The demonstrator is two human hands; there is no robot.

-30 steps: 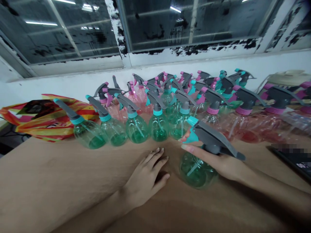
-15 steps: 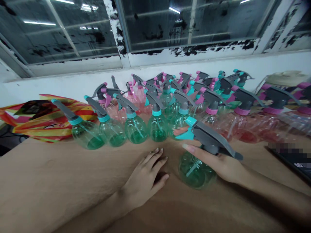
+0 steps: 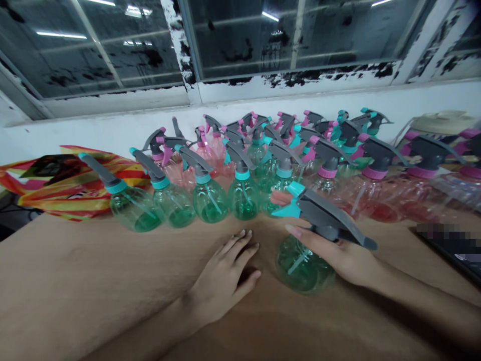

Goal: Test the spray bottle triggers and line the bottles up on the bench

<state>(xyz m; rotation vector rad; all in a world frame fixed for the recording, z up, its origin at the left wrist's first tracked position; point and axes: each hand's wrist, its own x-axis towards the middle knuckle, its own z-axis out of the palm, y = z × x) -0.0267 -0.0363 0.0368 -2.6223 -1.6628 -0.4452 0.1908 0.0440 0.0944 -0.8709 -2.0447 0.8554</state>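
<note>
A window (image 3: 308, 35) looms over the table (image 3: 93, 271), whose near edge falls outside the view. One bright bag (image 3: 75, 193) slumps at the far left corner. One pale tub (image 3: 443, 123) stands at the back, towards the right edge, half screened by bottles. The front row counts five green bottles (image 3: 210, 200) and four pink bottles (image 3: 381, 205), the last pink one cut off; behind, they overlap too much to count. One more, the held green bottle (image 3: 300, 271), is on the near side, right of centre, blocking part of the row. The right hand (image 3: 347, 258) grasps its neck, some fingers hidden; the left hand (image 3: 221, 281) lies released, fingers spread on the wood. A dark slab (image 3: 449, 250) towards the right edge is blurred and cut off.
</note>
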